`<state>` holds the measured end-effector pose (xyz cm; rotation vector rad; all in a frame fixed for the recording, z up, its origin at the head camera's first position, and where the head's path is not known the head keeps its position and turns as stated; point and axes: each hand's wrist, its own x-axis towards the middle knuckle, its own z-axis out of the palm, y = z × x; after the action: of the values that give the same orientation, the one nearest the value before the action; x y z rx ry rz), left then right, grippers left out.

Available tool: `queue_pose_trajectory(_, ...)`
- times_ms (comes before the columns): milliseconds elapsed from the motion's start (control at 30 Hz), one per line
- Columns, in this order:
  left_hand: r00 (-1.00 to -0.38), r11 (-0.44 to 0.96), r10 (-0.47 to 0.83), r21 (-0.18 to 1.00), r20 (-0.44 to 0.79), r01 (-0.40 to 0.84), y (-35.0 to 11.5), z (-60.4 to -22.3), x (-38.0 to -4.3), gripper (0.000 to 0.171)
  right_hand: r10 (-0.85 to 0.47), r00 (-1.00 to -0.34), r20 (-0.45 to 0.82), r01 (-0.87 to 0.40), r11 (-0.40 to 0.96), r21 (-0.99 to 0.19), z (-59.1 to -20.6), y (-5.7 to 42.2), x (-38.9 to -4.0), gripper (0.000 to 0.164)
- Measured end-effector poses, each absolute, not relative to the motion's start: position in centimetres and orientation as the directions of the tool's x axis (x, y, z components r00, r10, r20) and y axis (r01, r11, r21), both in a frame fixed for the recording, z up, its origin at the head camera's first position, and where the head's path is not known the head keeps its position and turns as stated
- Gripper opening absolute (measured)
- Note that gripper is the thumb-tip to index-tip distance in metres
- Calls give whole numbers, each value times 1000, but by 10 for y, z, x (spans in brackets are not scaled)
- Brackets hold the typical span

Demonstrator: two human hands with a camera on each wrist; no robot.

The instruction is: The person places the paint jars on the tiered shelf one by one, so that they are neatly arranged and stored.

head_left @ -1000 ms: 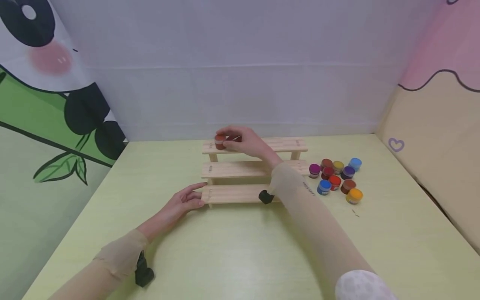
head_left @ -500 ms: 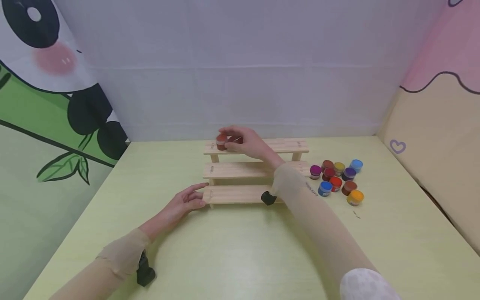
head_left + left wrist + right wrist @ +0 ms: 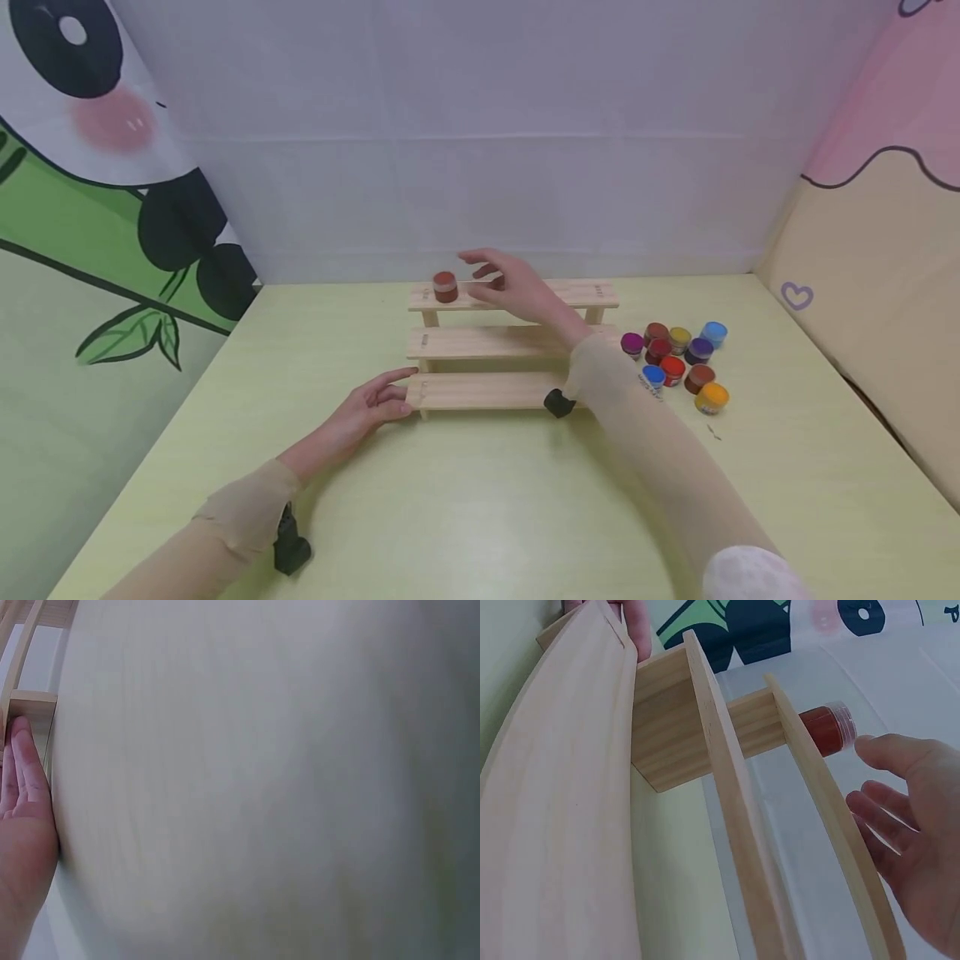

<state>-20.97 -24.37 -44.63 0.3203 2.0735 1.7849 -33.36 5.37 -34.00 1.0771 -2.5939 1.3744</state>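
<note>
red-brown jar (image 3: 445, 288) stands upright on the top tier (image 3: 579, 294) of the wooden rack (image 3: 468, 342), nr its l end. r hand (image 3: 517, 289) is the nearer one: just r of the jar, thumb & fingers spread, holding nothing, small gap btwn in head view. rack's long axis runs l to r across the bench (image 3: 465, 508). l hand (image 3: 369, 404), fingers mostly straight, touches the bottom tier (image 3: 480, 392) at its l end. other jars (image 3: 672, 372) on bench, r of rack.
</note>
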Motion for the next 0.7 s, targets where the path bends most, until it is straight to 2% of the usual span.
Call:
queue_pose_trajectory(367, -900, 168, 419, 984, -120, -53, -243, -446, -211, 65, -488, -775, 401, -610, 415, -675, -333, 106, -329, 44)
queue_pose_trajectory(700, -904, 169, 406, 983, -136, -72, -244, -445, -210, 65, -397, -762, 512, -647, 449, -616, -330, 151, -323, 43)
